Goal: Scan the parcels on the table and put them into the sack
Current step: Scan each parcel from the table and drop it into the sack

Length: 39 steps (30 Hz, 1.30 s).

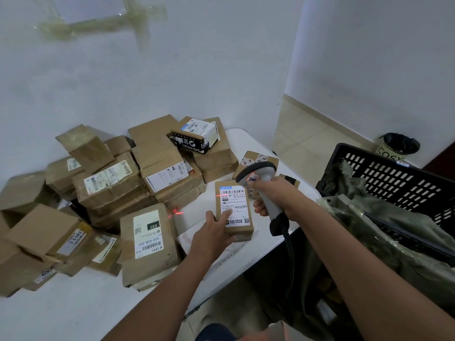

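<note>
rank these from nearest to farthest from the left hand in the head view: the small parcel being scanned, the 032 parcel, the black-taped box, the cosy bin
1. Small parcel being scanned: under the left hand, which holds it.
2. 032 parcel: just left of that hand on the table.
3. Black-taped box: at the back, on top of the pile.
4. Cosy bin: far right, on the floor.

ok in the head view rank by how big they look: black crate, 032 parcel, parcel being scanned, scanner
1. black crate, cut off by the frame
2. 032 parcel
3. parcel being scanned
4. scanner, looks close to the scanned parcel, so that pair is unsure
</note>
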{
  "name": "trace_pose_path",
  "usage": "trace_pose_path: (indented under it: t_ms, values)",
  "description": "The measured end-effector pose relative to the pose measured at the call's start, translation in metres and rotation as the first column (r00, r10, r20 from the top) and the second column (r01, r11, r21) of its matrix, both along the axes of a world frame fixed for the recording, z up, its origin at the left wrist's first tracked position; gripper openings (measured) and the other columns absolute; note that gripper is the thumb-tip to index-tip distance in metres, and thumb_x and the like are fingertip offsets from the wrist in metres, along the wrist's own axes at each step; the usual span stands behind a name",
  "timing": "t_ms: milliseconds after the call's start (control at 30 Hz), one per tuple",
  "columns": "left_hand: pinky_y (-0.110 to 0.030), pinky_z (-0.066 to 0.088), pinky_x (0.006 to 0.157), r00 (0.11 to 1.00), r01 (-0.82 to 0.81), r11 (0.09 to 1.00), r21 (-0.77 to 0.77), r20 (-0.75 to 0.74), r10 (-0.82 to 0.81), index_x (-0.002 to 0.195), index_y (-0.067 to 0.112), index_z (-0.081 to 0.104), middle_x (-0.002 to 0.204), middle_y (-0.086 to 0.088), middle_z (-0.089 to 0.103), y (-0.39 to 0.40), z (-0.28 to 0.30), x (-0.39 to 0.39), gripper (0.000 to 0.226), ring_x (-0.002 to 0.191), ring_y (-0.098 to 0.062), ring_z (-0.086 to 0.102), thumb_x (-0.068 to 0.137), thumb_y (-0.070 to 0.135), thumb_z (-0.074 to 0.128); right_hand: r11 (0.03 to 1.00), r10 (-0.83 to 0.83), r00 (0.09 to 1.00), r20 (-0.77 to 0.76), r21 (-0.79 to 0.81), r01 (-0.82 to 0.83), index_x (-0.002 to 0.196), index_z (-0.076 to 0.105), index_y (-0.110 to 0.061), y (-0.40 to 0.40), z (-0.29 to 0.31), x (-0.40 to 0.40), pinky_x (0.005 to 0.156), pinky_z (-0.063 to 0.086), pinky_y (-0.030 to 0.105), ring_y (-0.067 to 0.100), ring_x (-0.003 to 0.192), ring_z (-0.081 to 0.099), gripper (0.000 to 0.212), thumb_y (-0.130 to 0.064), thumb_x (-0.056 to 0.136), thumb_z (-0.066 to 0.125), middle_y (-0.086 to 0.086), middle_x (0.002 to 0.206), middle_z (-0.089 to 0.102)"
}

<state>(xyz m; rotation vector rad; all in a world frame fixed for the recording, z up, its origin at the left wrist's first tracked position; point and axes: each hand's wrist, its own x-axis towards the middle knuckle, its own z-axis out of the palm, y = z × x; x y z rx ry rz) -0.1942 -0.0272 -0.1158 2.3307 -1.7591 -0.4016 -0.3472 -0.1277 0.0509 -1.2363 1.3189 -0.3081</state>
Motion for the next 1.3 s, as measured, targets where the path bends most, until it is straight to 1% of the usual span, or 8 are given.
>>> trace_pose_path:
  t_ms: [200, 500, 667, 833, 1067, 1133, 1200, 1300]
  values:
    - [-0.028, 0.058, 0.078, 1.000, -0.002, 1.000, -0.009, -0.009, 0.002, 0.151, 0.035, 0.020, 0.128, -0.005, 0.037, -0.001, -0.004, 0.001, 0.077, 0.102, -0.016, 0.061, 0.089, 0.053, 0.063, 1.000, -0.003, 1.000, -0.018, -0.003, 0.003, 0.104, 0.059, 0.004, -0.001, 0.000, -0.002, 0.050, 0.053, 0.027, 0.022, 0.051, 0.064, 0.037, -0.031, 0.093, 0.064, 0.016, 0.067, 0.066]
    - [-0.028, 0.058, 0.076, 1.000, 0.002, 1.000, -0.002, -0.006, -0.002, 0.151, 0.035, 0.020, 0.127, -0.004, 0.037, -0.001, -0.003, 0.002, 0.077, 0.101, -0.017, 0.062, 0.089, 0.052, 0.063, 1.000, -0.016, 1.000, -0.018, -0.027, 0.016, 0.094, 0.058, 0.001, -0.002, 0.003, -0.001, 0.049, 0.053, 0.027, 0.020, 0.048, 0.063, 0.031, -0.030, 0.094, 0.063, 0.015, 0.065, 0.066]
    - [-0.032, 0.059, 0.076, 1.000, 0.004, 1.000, 0.010, -0.009, -0.004, 0.150, 0.036, 0.020, 0.126, -0.004, 0.037, -0.001, -0.006, 0.003, 0.077, 0.099, -0.018, 0.062, 0.089, 0.052, 0.064, 1.000, -0.020, 1.000, -0.009, -0.010, 0.020, 0.102, 0.057, 0.003, -0.002, 0.001, 0.000, 0.046, 0.052, 0.025, 0.020, 0.046, 0.063, 0.034, -0.029, 0.094, 0.063, 0.015, 0.065, 0.065]
    - [-0.031, 0.059, 0.076, 1.000, 0.005, 1.000, 0.024, 0.000, -0.005, 0.150, 0.035, 0.020, 0.125, -0.004, 0.037, -0.001, -0.004, 0.002, 0.077, 0.098, -0.017, 0.062, 0.089, 0.052, 0.063, 0.999, -0.028, 1.000, -0.008, -0.022, 0.028, 0.099, 0.059, 0.001, -0.004, -0.002, -0.001, 0.052, 0.054, 0.028, 0.021, 0.052, 0.064, 0.035, -0.033, 0.093, 0.064, 0.015, 0.068, 0.067]
    - [-0.030, 0.059, 0.075, 1.000, 0.015, 0.999, 0.033, -0.005, -0.014, 0.149, 0.036, 0.020, 0.127, -0.004, 0.038, 0.000, -0.003, 0.002, 0.079, 0.097, -0.016, 0.062, 0.087, 0.053, 0.065, 0.999, -0.047, 0.999, 0.021, -0.010, 0.048, 0.100, 0.060, 0.000, -0.008, -0.007, -0.005, 0.050, 0.053, 0.026, 0.020, 0.050, 0.064, 0.033, -0.031, 0.092, 0.064, 0.015, 0.066, 0.067]
    - [-0.028, 0.057, 0.075, 1.000, 0.003, 0.999, 0.049, -0.009, -0.003, 0.147, 0.038, 0.022, 0.125, -0.003, 0.038, -0.001, 0.001, 0.001, 0.078, 0.097, -0.016, 0.060, 0.085, 0.064, 0.060, 0.999, -0.051, 0.998, 0.035, 0.003, 0.051, 0.099, 0.061, 0.000, -0.008, -0.010, -0.008, 0.050, 0.052, 0.026, 0.021, 0.051, 0.064, 0.032, -0.031, 0.092, 0.064, 0.014, 0.064, 0.067]
    - [-0.030, 0.054, 0.082, 0.999, -0.033, 0.999, 0.038, 0.014, 0.033, 0.143, 0.036, 0.029, 0.125, -0.004, 0.040, -0.007, 0.010, -0.003, 0.075, 0.102, -0.018, 0.055, 0.083, 0.077, 0.045, 0.998, -0.065, 0.997, 0.040, 0.016, 0.064, 0.097, 0.061, 0.001, -0.009, -0.015, -0.014, 0.051, 0.052, 0.027, 0.021, 0.050, 0.064, 0.031, -0.030, 0.092, 0.064, 0.013, 0.061, 0.067]
    - [-0.045, 0.044, 0.100, 0.990, -0.081, 0.996, 0.046, 0.123, 0.075, 0.137, 0.027, 0.036, 0.144, -0.011, 0.031, -0.024, 0.025, -0.015, 0.084, 0.127, -0.029, 0.038, 0.079, 0.085, 0.018, 0.992, -0.118, 0.992, 0.043, 0.039, 0.116, 0.092, 0.059, 0.001, -0.010, -0.027, -0.030, 0.052, 0.052, 0.028, 0.022, 0.049, 0.063, 0.032, -0.030, 0.091, 0.066, 0.012, 0.056, 0.066]
